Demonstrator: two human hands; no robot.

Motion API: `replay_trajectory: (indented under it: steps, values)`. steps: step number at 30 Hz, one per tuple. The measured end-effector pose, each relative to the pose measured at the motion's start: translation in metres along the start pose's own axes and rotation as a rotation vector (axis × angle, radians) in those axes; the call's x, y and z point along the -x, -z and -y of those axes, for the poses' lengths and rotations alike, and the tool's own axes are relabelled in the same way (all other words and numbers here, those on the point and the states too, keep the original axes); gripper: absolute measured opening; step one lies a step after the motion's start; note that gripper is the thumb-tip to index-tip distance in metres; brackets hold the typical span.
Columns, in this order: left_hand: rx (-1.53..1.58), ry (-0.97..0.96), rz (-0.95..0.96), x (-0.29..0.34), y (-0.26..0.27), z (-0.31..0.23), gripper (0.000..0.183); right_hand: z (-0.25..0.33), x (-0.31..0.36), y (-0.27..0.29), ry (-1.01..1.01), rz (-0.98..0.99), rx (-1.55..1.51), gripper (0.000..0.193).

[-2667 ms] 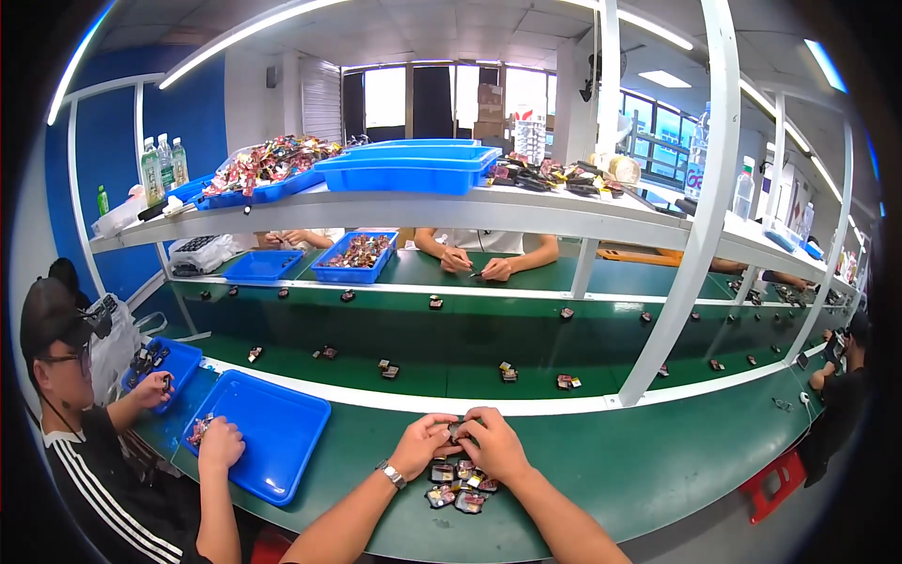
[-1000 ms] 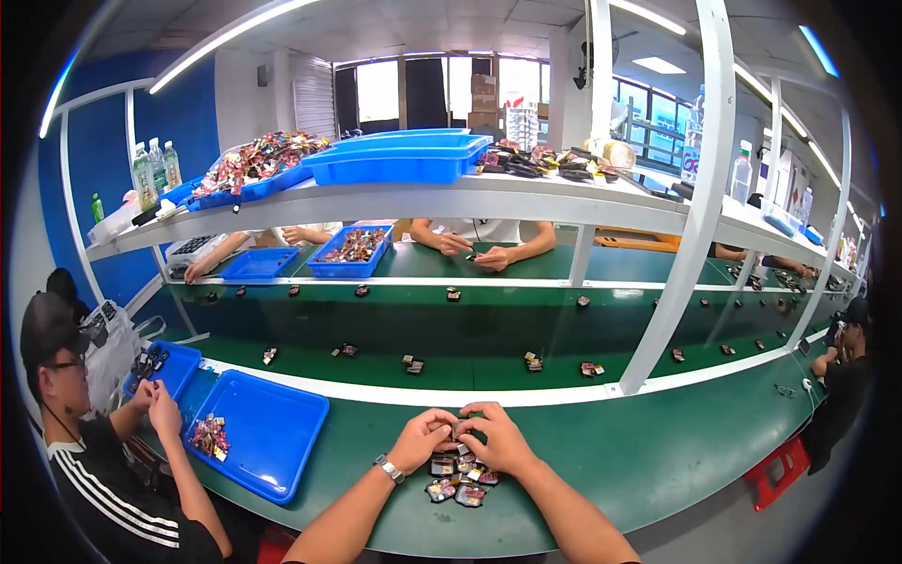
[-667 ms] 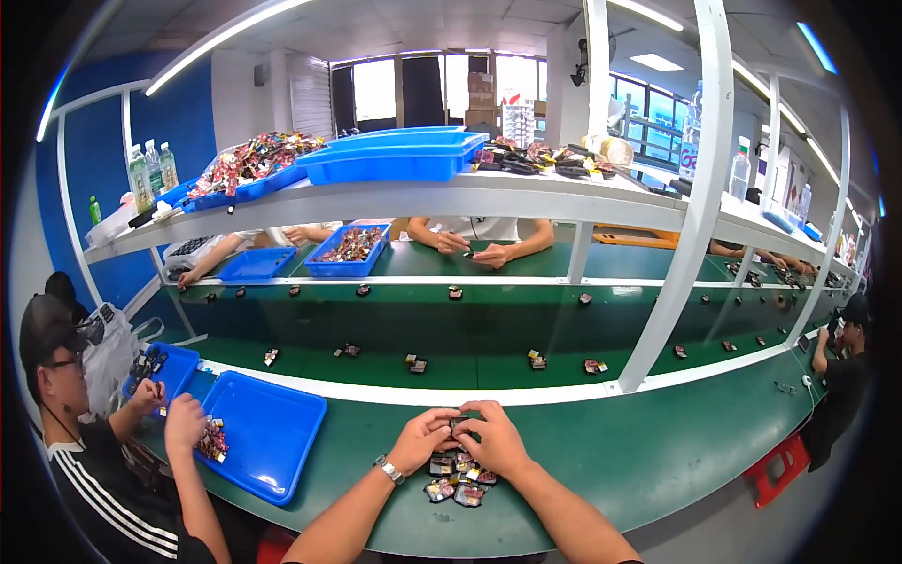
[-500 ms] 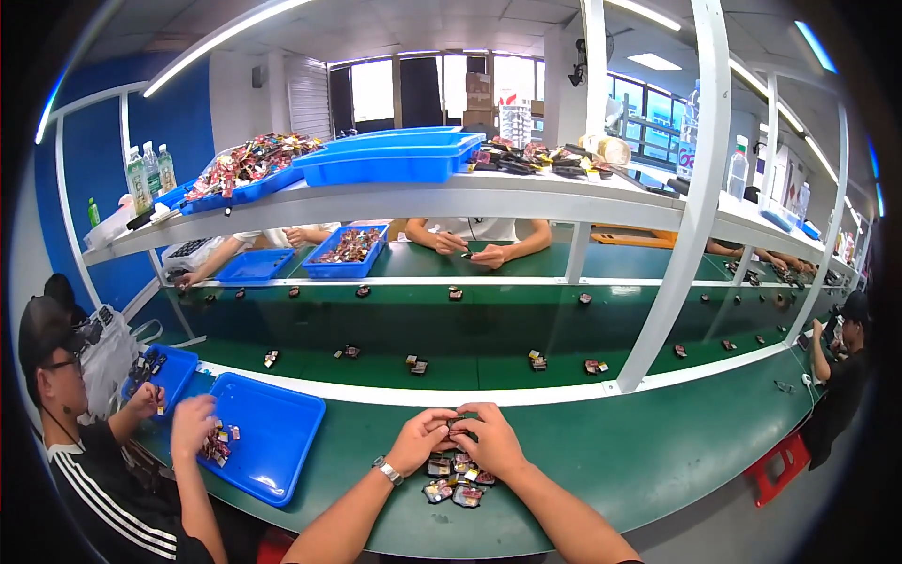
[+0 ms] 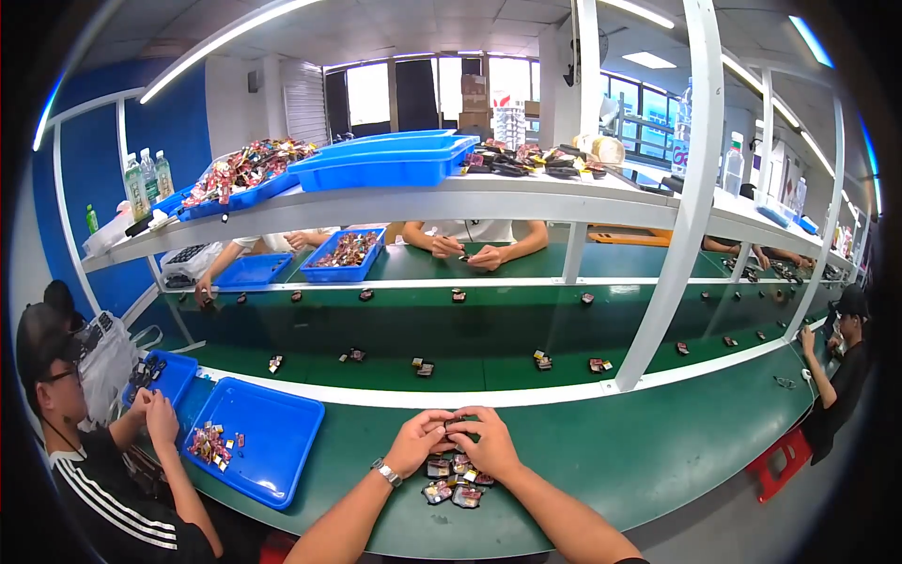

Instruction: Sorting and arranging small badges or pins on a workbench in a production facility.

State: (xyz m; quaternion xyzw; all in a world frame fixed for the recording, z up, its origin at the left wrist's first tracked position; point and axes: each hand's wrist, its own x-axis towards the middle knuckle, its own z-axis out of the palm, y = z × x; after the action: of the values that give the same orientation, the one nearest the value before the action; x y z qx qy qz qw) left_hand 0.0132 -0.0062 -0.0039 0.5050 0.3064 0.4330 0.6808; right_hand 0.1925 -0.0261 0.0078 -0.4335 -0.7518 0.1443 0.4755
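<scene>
My left hand [image 5: 419, 444] and my right hand [image 5: 483, 443] meet over the green table, fingers closed together around a small black plastic piece [image 5: 451, 429]. Fingers cover most of that piece, so its exact kind cannot be made out. Just below the hands, on the tabletop, lies a small cluster of flat black-edged parts [image 5: 455, 493] with clear, red, white and yellow bits. A metal-banded watch [image 5: 386, 472] circles my left wrist.
Left of me, a blue tray [image 5: 299, 442] holds small red and yellow parts beside a co-worker [image 5: 70, 423]. Beyond a white rail, a green conveyor belt [image 5: 489, 324] carries spaced-out parts. A white post [image 5: 669, 207] and shelf [image 5: 376, 202] stand ahead; another person sits far right.
The belt's parts have shifted slightly right. The left co-worker's raised hand has moved from over the tray to meet the other hand. My hands stay nearly in place, still around the black piece.
</scene>
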Motion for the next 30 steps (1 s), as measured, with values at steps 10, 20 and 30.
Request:
replay_trajectory:
  steps: [10,20,30]
  values:
    - [0.045,0.018,-0.004,0.001,-0.005,-0.002,0.027,0.002,0.000,0.001,-0.030,0.004,-0.035,0.015]
    - [0.138,-0.031,0.038,0.001,-0.001,-0.001,0.029,0.007,0.000,0.003,0.050,-0.040,0.012,0.019]
    - [0.201,-0.039,0.015,0.001,0.006,0.004,0.029,0.012,-0.002,0.000,0.053,0.021,-0.064,0.021]
